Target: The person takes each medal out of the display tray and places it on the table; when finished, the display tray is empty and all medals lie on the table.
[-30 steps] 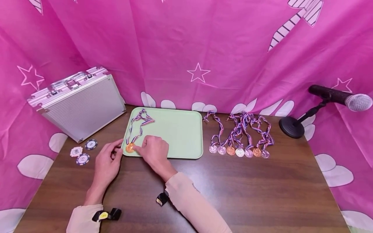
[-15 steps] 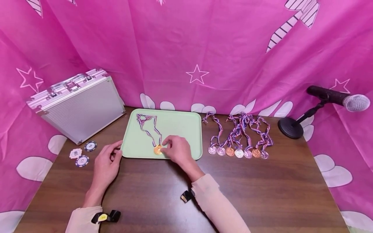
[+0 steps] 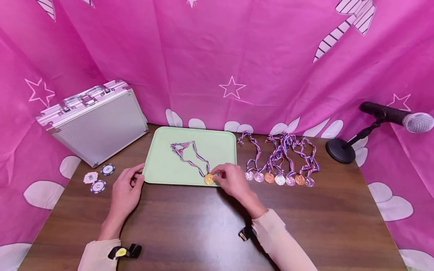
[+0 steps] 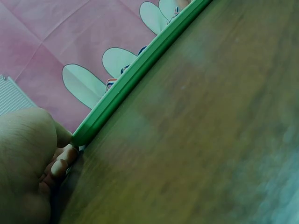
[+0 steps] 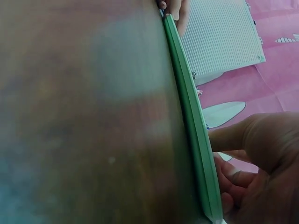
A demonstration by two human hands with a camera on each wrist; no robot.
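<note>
A gold medal [image 3: 209, 179] on a striped ribbon [image 3: 184, 160] lies in the light green tray [image 3: 159, 181], near its front edge right of centre. My right hand [image 3: 232, 180] pinches the medal's right side between thumb and fingers. In the right wrist view the tray's rim hides the medal, and the right hand [image 5: 261, 161] reaches in behind that rim. At the front left corner of the tray, my left hand [image 3: 127, 186] holds the edge. The left wrist view shows the left thumb [image 4: 64, 135] against the corner with curled fingertips [image 4: 60, 167] just below.
Right of the tray lies a row of several medals [image 3: 269, 177] with tangled ribbons [image 3: 283, 148]. A microphone [image 3: 390, 114] on a stand is at the far right. Several poker chips [image 3: 98, 186] lie left of my left hand, before a silver case [image 3: 101, 126]. Pink cloth hangs behind.
My right hand has slid the gold medal rightward along the tray's front, from the left corner to right of centre, its ribbon trailing. My left hand has stayed at the tray's corner.
</note>
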